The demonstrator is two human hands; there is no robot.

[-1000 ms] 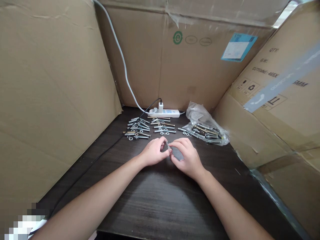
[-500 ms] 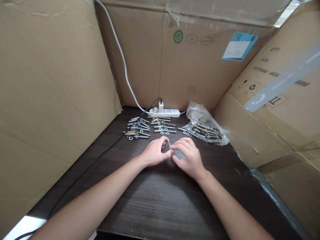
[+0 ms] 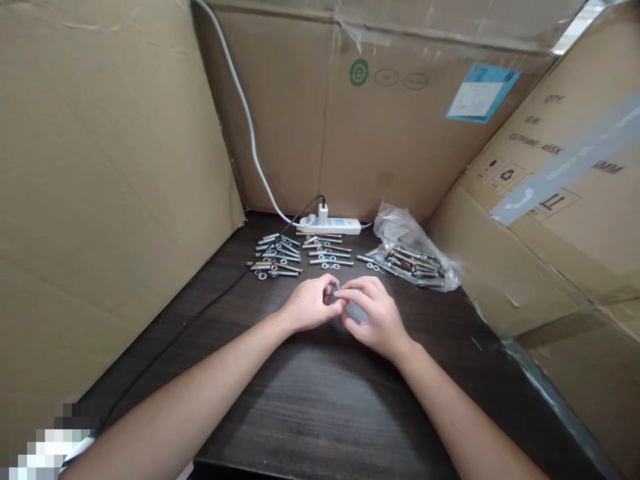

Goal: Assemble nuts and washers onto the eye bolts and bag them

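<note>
Two bare hands meet above a dark tabletop [image 3: 320,413], fingertips close together. A small metal piece [image 3: 338,287] sits between them — mostly hidden, its long axis seeming to run from the left index fingertip back towards the thumb. The left hand [image 3: 311,304] holds it in a narrow, curved pinch. The right hand [image 3: 376,312] comes in from the right, finger and thumb slightly parted beside the piece; whether they grip it, I cannot tell. Beyond lie loose bolts [image 3: 330,254] — well past the fingertips.
</note>
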